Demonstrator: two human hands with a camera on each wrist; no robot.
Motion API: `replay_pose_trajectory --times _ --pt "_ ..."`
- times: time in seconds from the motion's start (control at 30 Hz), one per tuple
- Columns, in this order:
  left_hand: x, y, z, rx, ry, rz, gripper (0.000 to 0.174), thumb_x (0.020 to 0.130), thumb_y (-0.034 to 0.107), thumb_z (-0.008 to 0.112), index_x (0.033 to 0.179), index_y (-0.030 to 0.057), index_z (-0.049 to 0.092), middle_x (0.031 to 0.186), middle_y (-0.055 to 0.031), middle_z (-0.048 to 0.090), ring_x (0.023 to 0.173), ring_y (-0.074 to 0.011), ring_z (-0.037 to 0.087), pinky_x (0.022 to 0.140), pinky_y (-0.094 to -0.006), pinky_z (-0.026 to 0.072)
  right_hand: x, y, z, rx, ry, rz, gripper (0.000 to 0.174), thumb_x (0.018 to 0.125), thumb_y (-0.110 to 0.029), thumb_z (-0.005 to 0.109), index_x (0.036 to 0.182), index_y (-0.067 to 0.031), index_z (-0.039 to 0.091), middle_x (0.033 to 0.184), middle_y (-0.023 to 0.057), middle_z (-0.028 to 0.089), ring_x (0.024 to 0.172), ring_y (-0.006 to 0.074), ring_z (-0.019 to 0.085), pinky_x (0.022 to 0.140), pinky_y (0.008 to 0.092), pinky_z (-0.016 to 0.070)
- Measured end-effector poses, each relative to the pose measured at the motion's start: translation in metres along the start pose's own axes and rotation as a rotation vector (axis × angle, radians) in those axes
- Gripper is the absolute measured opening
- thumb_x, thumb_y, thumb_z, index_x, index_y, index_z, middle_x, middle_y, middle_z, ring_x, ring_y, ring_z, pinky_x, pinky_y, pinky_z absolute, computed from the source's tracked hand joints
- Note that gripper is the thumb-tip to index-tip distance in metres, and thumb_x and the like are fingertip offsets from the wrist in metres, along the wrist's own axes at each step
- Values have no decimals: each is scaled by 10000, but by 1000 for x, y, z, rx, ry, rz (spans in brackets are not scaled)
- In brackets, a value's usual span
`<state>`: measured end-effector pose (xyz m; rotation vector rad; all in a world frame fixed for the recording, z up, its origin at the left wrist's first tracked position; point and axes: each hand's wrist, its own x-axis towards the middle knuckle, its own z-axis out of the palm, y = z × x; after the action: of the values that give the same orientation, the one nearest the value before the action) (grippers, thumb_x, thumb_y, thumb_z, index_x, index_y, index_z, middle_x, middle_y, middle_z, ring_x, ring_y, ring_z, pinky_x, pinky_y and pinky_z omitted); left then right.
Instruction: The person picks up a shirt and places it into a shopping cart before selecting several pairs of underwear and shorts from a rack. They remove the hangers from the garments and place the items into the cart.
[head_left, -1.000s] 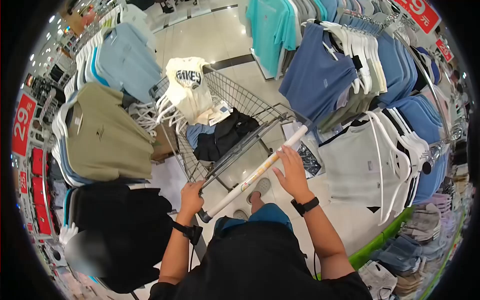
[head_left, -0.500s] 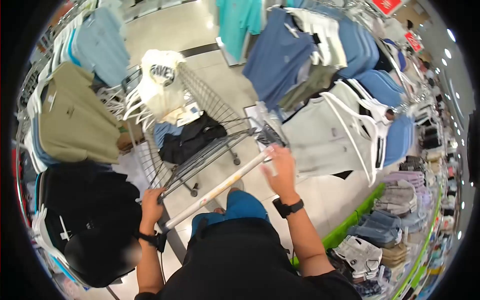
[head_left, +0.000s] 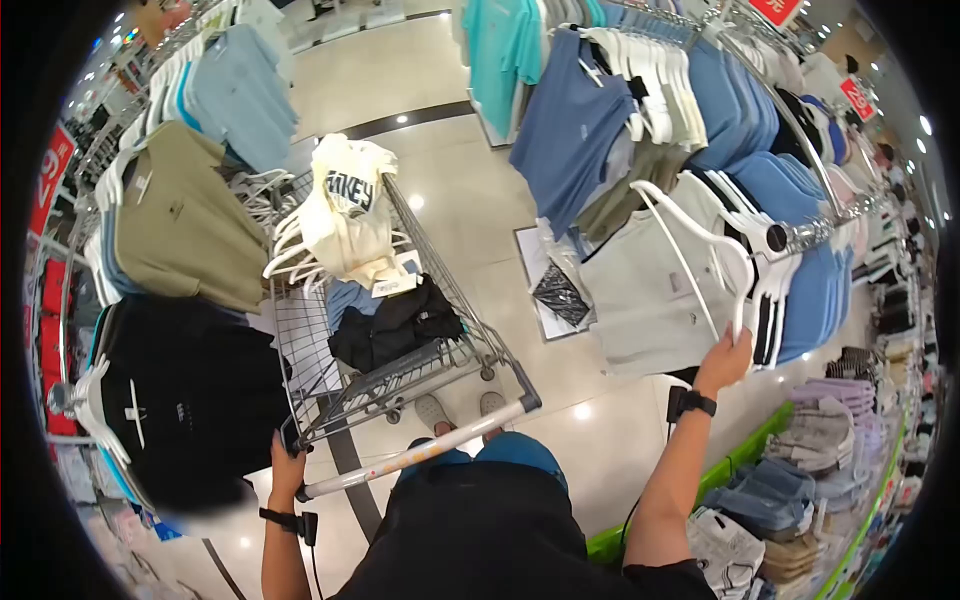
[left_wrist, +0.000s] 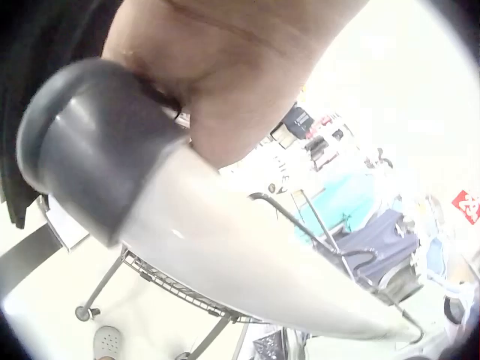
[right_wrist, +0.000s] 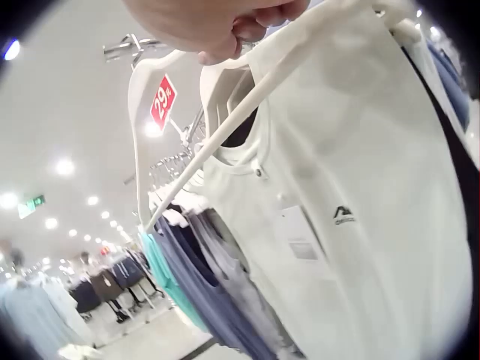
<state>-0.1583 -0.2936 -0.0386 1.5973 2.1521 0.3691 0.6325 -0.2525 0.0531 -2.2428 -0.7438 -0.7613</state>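
Observation:
At the left end of the shopping cart's (head_left: 480, 345) white handle (head_left: 420, 452), my left hand (head_left: 287, 468) grips the cart frame beside the dark end cap (left_wrist: 90, 142). My right hand (head_left: 724, 362) is stretched out to the right-hand rack, its fingers curled on a bare white hanger (head_left: 705, 235). Behind that hanger hangs a pale grey sleeveless top (right_wrist: 352, 172) with a small dark logo and a white tag. In the cart lie a cream shirt (head_left: 350, 225) with dark lettering, white hangers (head_left: 290, 250) and black clothing (head_left: 400, 325).
Olive (head_left: 180, 220) and black shirts (head_left: 190, 395) hang close on the cart's left. Blue tops (head_left: 575, 125) hang at the right. A green-edged shelf (head_left: 755, 445) with folded clothes stands at lower right. Tiled floor (head_left: 450, 220) runs ahead between the racks.
My right hand has left the cart handle and moved right to the hanger on the rack. The left hand stays at the cart's corner; the cart has turned in view.

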Motion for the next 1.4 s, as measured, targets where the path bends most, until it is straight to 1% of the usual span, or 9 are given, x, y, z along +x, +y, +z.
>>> replay_pose_trajectory --times 0.03,0.13,0.33,0.4,0.6,0.93,1.03,1.13,1.4 --pt "-9 -3 -9 -135 -211 -264 426 850 -9 554 1247 23 403 924 -200 620 722 -256 650 611 -340 528 -2 -4 1 35 8 19 229 872 -179 652 983 18 619 839 209 639 761 377 602 674 434 456" --pt "-53 -8 -1 -358 0 -298 160 927 31 469 1084 52 443 637 -83 583 393 -138 489 381 -296 387 -7 -28 -15 306 -54 59 148 915 -144 597 942 1 590 734 124 569 644 258 501 616 356 413" --pt "-98 -16 0 -306 15 -319 150 931 13 404 1058 70 462 658 -84 597 400 -124 467 386 -287 374 -48 -142 -17 813 -648 181 174 949 -186 579 939 -13 573 654 23 449 612 104 395 545 288 361" --pt "-108 -17 4 -353 11 -345 195 907 -13 392 1067 74 461 669 -84 603 419 -122 481 400 -288 388 -81 -191 -5 925 -869 -93 182 951 -201 581 911 -23 584 646 -1 440 606 92 392 531 288 351" --pt "-131 1 15 -402 52 -454 225 886 -40 397 1075 68 456 692 -86 610 463 -124 507 423 -293 409 -193 -358 39 966 -1265 -538 256 915 -316 583 914 -62 612 642 168 574 630 379 568 578 444 424" --pt "-158 7 25 -446 113 -531 223 873 -64 436 1078 9 485 705 -122 611 514 -186 554 478 -322 427 -348 -494 190 759 -1353 -1097 521 769 -387 736 1109 -14 607 1102 203 625 1017 370 591 854 444 468" --pt "-159 25 13 -435 106 -562 193 871 -65 434 1046 -3 487 732 -138 611 613 -256 601 563 -362 456 -370 -555 221 919 -1379 -992 671 753 -399 747 1188 67 539 1167 249 602 1078 357 587 910 407 460" --pt "-169 21 18 -431 149 -532 178 866 -51 441 1033 -12 489 744 -156 620 667 -328 625 594 -387 466 -396 -635 234 757 -2001 -118 785 765 -488 733 1249 80 493 1236 241 562 1154 335 544 952 439 434" --pt "-159 23 -3 -441 116 -617 219 827 -47 447 1042 -43 486 769 -196 631 734 -393 630 633 -414 485 -472 -673 279 443 -1231 -572 423 878 -380 594 914 36 667 960 239 666 937 419 623 826 471 482"
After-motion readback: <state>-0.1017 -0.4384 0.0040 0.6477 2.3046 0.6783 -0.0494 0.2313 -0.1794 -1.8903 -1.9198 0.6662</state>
